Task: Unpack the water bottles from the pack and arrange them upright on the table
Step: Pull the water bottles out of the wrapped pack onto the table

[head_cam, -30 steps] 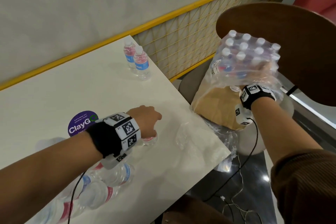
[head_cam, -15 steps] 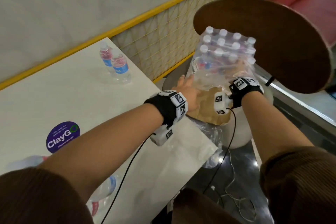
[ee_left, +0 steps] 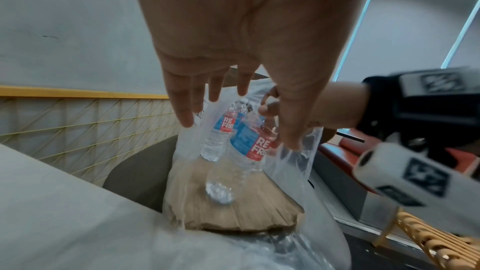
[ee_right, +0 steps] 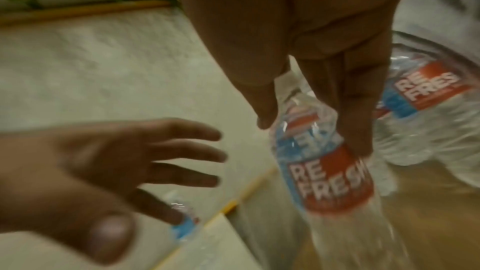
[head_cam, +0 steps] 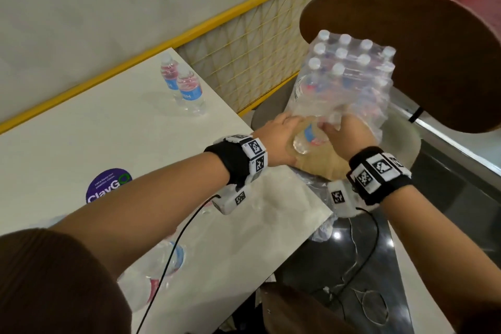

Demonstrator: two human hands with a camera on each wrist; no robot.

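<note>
The shrink-wrapped pack of water bottles (head_cam: 349, 73) stands on a cardboard tray (head_cam: 322, 163) on a seat beside the white table (head_cam: 108, 130). My right hand (head_cam: 339, 130) grips one bottle (head_cam: 306, 138) with a red and blue label, tilted at the torn lower side of the wrap. In the right wrist view my thumb and fingers (ee_right: 358, 143) pinch this bottle (ee_right: 330, 182). My left hand (head_cam: 282, 127) is open, fingers spread, just left of the bottle (ee_left: 244, 151). Two bottles (head_cam: 187, 89) stand upright at the table's far edge.
Several loose bottles (head_cam: 160, 263) lie under my left arm at the table's near edge. Crumpled clear wrap (head_cam: 320, 190) hangs off the table corner. A round brown chair back (head_cam: 420, 49) rises behind the pack, a yellow mesh rail (head_cam: 244, 43) lines the wall, and cables (head_cam: 360, 260) trail on the floor.
My left hand left the bottles on the table and came across to the pack, open. My right hand shifted from the wrap onto one bottle at its torn side.
</note>
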